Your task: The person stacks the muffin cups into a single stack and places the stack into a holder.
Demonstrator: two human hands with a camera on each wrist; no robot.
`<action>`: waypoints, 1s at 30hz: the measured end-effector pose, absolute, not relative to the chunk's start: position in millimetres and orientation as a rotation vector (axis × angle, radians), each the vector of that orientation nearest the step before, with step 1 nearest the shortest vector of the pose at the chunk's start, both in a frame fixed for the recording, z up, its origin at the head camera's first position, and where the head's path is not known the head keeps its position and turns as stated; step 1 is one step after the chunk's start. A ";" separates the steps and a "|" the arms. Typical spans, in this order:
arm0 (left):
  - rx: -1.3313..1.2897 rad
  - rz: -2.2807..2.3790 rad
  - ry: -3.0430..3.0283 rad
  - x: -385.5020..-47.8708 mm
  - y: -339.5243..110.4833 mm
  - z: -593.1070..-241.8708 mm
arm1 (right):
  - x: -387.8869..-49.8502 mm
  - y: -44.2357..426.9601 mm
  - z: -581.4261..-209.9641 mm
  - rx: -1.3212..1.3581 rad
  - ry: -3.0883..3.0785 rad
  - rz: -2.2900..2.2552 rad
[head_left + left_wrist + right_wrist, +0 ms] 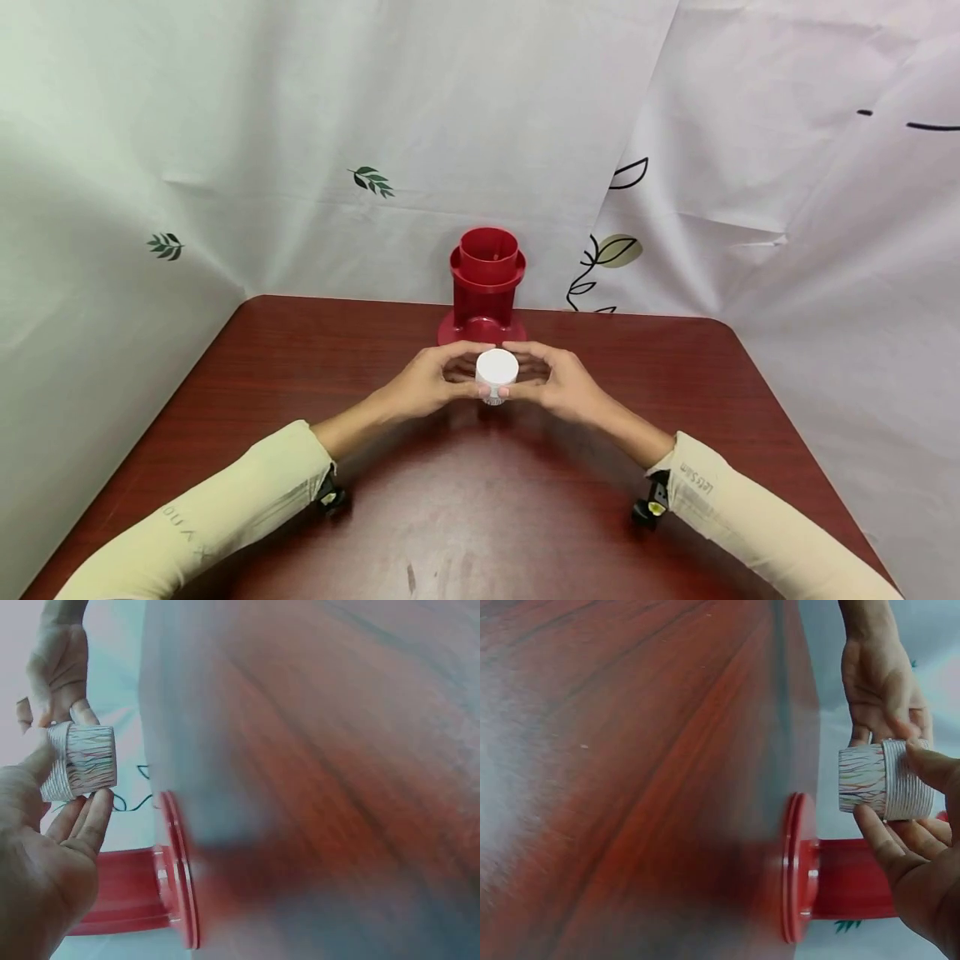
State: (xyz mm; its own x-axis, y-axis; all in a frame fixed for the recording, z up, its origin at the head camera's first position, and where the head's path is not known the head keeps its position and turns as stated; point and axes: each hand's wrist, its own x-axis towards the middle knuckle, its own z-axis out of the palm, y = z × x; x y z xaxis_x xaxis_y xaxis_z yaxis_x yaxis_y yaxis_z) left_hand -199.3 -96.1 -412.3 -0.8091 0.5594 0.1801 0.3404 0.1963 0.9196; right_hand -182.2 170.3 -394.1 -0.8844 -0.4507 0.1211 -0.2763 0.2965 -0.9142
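Observation:
A short stack of nested paper cups (497,377) is held up above the table, its white top facing up. Stacked rims make rings around its upper part, and the lower side has thin coloured streaks (91,757). My left hand (423,382) grips it from the left, thumb at the near side and fingers at the far side. From the right, my right hand (567,385) holds the same stack in a matching way. In the right wrist view, the cups (864,780) sit between the fingertips of both hands, base clear of the tabletop.
Just behind the hands stands a red plastic piece (484,292), an upright open tube with a collar and a wide round base. The dark red wooden table (465,500) ends at a white, leaf-printed sheet (300,125) hanging behind and at both sides.

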 end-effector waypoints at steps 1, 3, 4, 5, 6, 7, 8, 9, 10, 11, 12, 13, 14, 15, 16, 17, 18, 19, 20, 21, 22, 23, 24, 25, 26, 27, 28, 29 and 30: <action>0.853 1.677 2.264 -199.0 -96.7 -409.3 | -182.8 170.4 -391.9 -0.680 2.390 -1.650; 0.817 1.695 2.257 -198.3 -98.0 -403.4 | -183.7 170.4 -386.9 -0.695 2.392 -1.652; 0.805 1.702 2.253 -198.1 -98.3 -400.6 | -184.1 170.5 -384.4 -0.703 2.393 -1.652; 0.798 1.704 2.256 -197.8 -98.6 -397.8 | -184.5 170.7 -381.6 -0.705 2.396 -1.654; 0.796 1.706 2.259 -197.8 -98.8 -394.7 | -184.9 171.0 -378.7 -0.706 2.400 -1.656; 0.794 1.709 2.261 -197.9 -98.9 -391.6 | -185.3 171.4 -375.7 -0.708 2.402 -1.659; 0.795 1.708 2.268 -198.2 -98.9 -388.2 | -185.8 171.8 -372.4 -0.714 2.406 -1.660; 0.802 1.706 2.277 -198.8 -98.9 -384.5 | -186.3 172.2 -369.0 -0.718 2.413 -1.661; 0.808 1.704 2.282 -199.6 -98.7 -380.6 | -186.9 172.7 -365.5 -0.722 2.418 -1.666; 0.812 1.707 2.286 -200.6 -98.6 -376.4 | -187.6 173.0 -361.6 -0.729 2.424 -1.670; 0.819 1.709 2.289 -201.9 -98.5 -372.0 | -188.3 173.1 -357.3 -0.737 2.426 -1.677; 0.826 1.712 2.291 -203.2 -98.6 -367.5 | -189.0 173.1 -352.7 -0.743 2.433 -1.680; 0.836 1.709 2.302 -204.4 -98.8 -362.6 | -189.9 173.0 -348.0 -0.747 2.431 -1.689; 0.844 1.709 2.308 -205.6 -99.0 -357.8 | -190.6 172.9 -343.1 -0.747 2.428 -1.697; 0.850 1.708 2.315 -206.6 -99.5 -352.9 | -191.9 172.5 -338.3 -0.748 2.422 -1.706; 0.858 1.704 2.326 -207.3 -100.2 -348.0 | -193.1 172.0 -333.4 -0.748 2.414 -1.715; 0.867 1.702 2.332 -208.1 -100.7 -343.2 | -194.2 171.9 -328.6 -0.740 2.405 -1.721; 0.874 1.703 2.333 -208.9 -101.1 -338.4 | -195.3 172.1 -324.1 -0.733 2.403 -1.720; 0.886 1.705 2.334 -209.9 -101.2 -333.7 | -196.6 172.6 -319.8 -0.726 2.395 -1.726; 0.897 1.712 2.327 -211.0 -101.1 -329.1 | -197.9 173.2 -315.6 -0.720 2.395 -1.727; 0.908 1.720 2.321 -212.5 -100.9 -324.5 | -199.3 174.1 -311.7 -0.712 2.399 -1.727; 0.921 1.734 2.308 -214.3 -100.4 -320.1 | -200.8 174.8 -307.9 -0.701 2.397 -1.732; 0.933 1.752 2.293 -216.3 -99.9 -315.7 | -202.5 175.5 -304.2 -0.692 2.395 -1.739; 0.942 1.766 2.284 -218.5 -99.4 -311.4 | -204.4 176.1 -300.7 -0.687 2.397 -1.744; 0.951 1.776 2.281 -221.0 -98.9 -307.3 | -206.3 176.4 -297.0 -0.683 2.396 -1.753; 0.955 1.790 2.275 -223.3 -98.4 -303.3 | -208.1 176.5 -293.2 -0.683 2.403 -1.755; 0.957 1.799 2.273 -226.0 -98.0 -299.7 | -210.1 176.6 -289.5 -0.684 2.418 -1.753; 0.955 1.811 2.270 -228.7 -97.5 -296.3 | -212.1 176.2 -285.7 -0.686 2.425 -1.756; 0.955 1.817 2.274 -231.6 -97.1 -293.0 | -214.5 176.1 -281.9 -0.688 2.438 -1.752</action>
State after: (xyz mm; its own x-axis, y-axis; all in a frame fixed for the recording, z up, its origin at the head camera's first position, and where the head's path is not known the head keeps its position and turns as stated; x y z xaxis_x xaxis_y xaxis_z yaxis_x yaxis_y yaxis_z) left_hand -231.6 -97.1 -293.0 -0.8028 0.5085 0.3113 0.4157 0.1031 0.9037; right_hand -214.5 176.1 -281.9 -0.8985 -0.3879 0.2054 -0.3183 0.2538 -0.9134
